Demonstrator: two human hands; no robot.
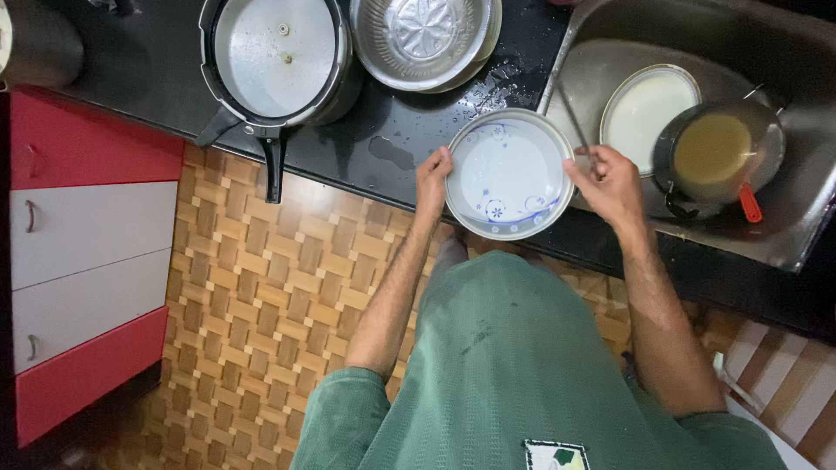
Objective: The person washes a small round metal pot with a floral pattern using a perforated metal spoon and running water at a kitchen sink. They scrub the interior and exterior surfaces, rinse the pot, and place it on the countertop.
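Two hands grip one white plate with a blue flower pattern, held level over the near edge of the black counter, just left of the sink. The left hand closes on the plate's left rim, thumb on top and fingers underneath. The right hand is curled at the plate's right rim and also pinches a thin dark stick-like utensil that slants up and away toward the far side of the sink; whether its fingers also clamp the rim cannot be told. Judged from the wet counter and the filled sink, the step in hand is handling a rinsed plate between sink and counter; any next move calls for a level, two-sided hold so that the plate does not slip. The plate appears empty and glossy. In the sink, a second round plate holds a pale milky film, and to its right a dark pot holds yellowish liquid, with an orange-red handle at its near side. On the counter farther left, a dark pan with a long black handle shows a bare metal bottom, and a steel bowl with a pressed pattern stands just right of it, apparently empty. Water drops lie on the counter between bowl and plate. Red and white drawers stand at left above a woven-pattern floor.
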